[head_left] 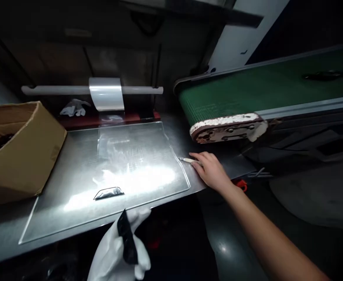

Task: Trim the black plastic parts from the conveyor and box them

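Note:
My left hand [120,249], in a white glove, is closed around a dark, flat, narrow piece [127,237] in front of the bench's near edge. My bare right hand [211,169] pinches a slim pen-like tool with a pale handle [190,160]. The tool's thin tip points left, at the right edge of a clear sheet [72,156] lying on the metal bench. On the sheet, near its front, rests a small shiny piece with a dark outline and slanted ends [109,192]. Strong glare hides part of the sheet.
A cardboard box [47,144] with dark items inside stands at the left. Behind the sheet, a roll of clear film [106,93] hangs on a white bar, beside a crumpled white glove [75,107]. A green conveyor belt [247,89] extends along the right, carrying a dark item [324,75].

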Action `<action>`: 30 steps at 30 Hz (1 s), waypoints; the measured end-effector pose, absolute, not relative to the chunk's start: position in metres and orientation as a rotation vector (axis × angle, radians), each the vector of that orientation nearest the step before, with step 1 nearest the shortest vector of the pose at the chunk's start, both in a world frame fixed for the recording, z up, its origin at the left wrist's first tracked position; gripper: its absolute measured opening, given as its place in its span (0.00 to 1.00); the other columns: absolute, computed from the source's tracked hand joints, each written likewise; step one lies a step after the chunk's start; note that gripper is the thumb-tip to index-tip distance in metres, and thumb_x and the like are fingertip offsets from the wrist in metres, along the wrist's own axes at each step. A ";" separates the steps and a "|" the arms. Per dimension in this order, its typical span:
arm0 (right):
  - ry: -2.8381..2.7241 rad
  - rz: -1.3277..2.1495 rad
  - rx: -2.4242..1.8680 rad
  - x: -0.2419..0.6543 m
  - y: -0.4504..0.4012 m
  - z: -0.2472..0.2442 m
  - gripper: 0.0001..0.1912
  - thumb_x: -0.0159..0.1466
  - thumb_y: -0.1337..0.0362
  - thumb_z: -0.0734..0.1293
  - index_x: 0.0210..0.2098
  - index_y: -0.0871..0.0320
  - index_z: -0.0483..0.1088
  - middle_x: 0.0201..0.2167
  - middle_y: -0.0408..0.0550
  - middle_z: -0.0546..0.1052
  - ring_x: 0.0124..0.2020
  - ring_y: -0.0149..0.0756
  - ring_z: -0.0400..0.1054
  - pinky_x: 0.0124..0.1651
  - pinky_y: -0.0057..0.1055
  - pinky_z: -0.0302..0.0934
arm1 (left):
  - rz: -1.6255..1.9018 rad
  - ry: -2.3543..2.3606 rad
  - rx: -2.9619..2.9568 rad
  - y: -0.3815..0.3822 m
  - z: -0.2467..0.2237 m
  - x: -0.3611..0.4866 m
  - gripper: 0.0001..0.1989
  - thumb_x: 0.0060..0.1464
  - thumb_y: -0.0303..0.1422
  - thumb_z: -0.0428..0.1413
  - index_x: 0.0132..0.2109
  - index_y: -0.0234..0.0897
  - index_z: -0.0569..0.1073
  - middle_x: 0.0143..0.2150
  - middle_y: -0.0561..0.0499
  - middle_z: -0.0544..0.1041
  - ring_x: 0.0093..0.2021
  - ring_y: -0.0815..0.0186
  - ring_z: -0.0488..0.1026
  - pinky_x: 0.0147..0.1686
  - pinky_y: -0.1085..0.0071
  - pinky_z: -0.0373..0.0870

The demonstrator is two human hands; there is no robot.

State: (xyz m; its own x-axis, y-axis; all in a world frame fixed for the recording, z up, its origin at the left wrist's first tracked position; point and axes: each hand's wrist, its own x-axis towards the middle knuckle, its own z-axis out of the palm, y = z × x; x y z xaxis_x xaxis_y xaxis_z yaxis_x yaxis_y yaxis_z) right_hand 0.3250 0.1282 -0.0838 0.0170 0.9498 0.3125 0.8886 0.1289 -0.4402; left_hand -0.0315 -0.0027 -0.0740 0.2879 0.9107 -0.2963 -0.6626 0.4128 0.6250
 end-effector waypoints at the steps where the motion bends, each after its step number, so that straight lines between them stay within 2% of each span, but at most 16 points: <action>1: -1.874 0.168 -1.773 0.325 0.127 -0.084 0.16 0.69 0.59 0.64 0.51 0.60 0.78 0.45 0.61 0.77 0.48 0.58 0.73 0.54 0.57 0.67 | 1.104 0.679 0.470 0.000 -0.071 -0.027 0.19 0.67 0.42 0.58 0.61 0.44 0.79 0.64 0.38 0.78 0.24 0.71 0.77 0.27 0.72 0.74; 4: -1.887 0.251 -1.722 0.301 0.110 -0.066 0.17 0.73 0.58 0.62 0.53 0.59 0.76 0.50 0.60 0.75 0.49 0.52 0.74 0.52 0.48 0.69 | 1.138 0.607 0.553 0.010 -0.065 -0.016 0.20 0.68 0.42 0.56 0.61 0.42 0.79 0.62 0.35 0.80 0.22 0.73 0.77 0.25 0.76 0.71; 7: -2.081 0.630 -1.443 0.261 0.084 -0.035 0.18 0.77 0.59 0.60 0.62 0.49 0.71 0.51 0.49 0.77 0.49 0.40 0.75 0.52 0.35 0.70 | 1.203 0.561 0.563 0.014 -0.061 -0.010 0.19 0.69 0.41 0.55 0.63 0.43 0.78 0.63 0.35 0.79 0.22 0.74 0.77 0.22 0.77 0.66; 9: -2.186 0.915 -1.197 0.234 0.071 -0.019 0.19 0.77 0.61 0.61 0.65 0.45 0.69 0.47 0.44 0.80 0.45 0.34 0.76 0.48 0.29 0.70 | 1.225 0.555 0.544 0.011 -0.060 -0.008 0.21 0.70 0.40 0.53 0.65 0.41 0.76 0.48 0.38 0.86 0.21 0.74 0.74 0.22 0.78 0.64; 11: -2.220 1.063 -1.024 0.211 0.065 -0.010 0.17 0.76 0.63 0.63 0.62 0.48 0.72 0.44 0.43 0.81 0.42 0.31 0.77 0.44 0.27 0.70 | 1.236 0.550 0.527 0.006 -0.061 -0.009 0.23 0.71 0.41 0.51 0.67 0.36 0.73 0.31 0.44 0.84 0.19 0.73 0.71 0.21 0.78 0.61; 13: -2.220 1.093 -0.925 0.194 0.064 -0.009 0.14 0.75 0.65 0.65 0.58 0.52 0.74 0.45 0.43 0.82 0.43 0.30 0.78 0.46 0.25 0.71 | 1.239 0.554 0.516 0.000 -0.062 -0.011 0.26 0.72 0.42 0.49 0.69 0.33 0.69 0.26 0.48 0.80 0.18 0.72 0.69 0.20 0.78 0.59; 16: -2.219 1.021 -0.849 0.180 0.066 -0.014 0.15 0.74 0.68 0.66 0.59 0.55 0.74 0.52 0.43 0.83 0.51 0.30 0.79 0.56 0.24 0.70 | 1.237 0.585 0.487 -0.009 -0.065 -0.016 0.29 0.73 0.43 0.47 0.72 0.30 0.65 0.24 0.51 0.77 0.17 0.72 0.66 0.20 0.76 0.61; 18: -2.238 0.963 -0.828 0.177 0.066 -0.018 0.16 0.74 0.68 0.67 0.59 0.55 0.74 0.53 0.43 0.84 0.53 0.31 0.79 0.58 0.25 0.70 | 1.220 0.606 0.474 -0.012 -0.065 -0.020 0.30 0.73 0.44 0.47 0.73 0.29 0.63 0.22 0.53 0.74 0.16 0.72 0.63 0.21 0.75 0.63; 26: -2.281 0.987 -0.849 0.183 0.064 -0.016 0.16 0.74 0.68 0.65 0.59 0.54 0.76 0.48 0.46 0.84 0.46 0.35 0.79 0.50 0.32 0.75 | 1.135 0.619 0.491 -0.006 -0.061 -0.018 0.28 0.72 0.45 0.50 0.70 0.34 0.68 0.22 0.51 0.76 0.18 0.72 0.66 0.22 0.78 0.65; 30: -2.284 0.953 -0.863 0.190 0.062 -0.016 0.16 0.74 0.69 0.65 0.59 0.55 0.76 0.45 0.47 0.84 0.43 0.35 0.79 0.45 0.32 0.75 | 1.115 0.591 0.516 -0.001 -0.058 -0.013 0.25 0.72 0.43 0.51 0.69 0.34 0.70 0.21 0.52 0.75 0.16 0.73 0.62 0.21 0.78 0.65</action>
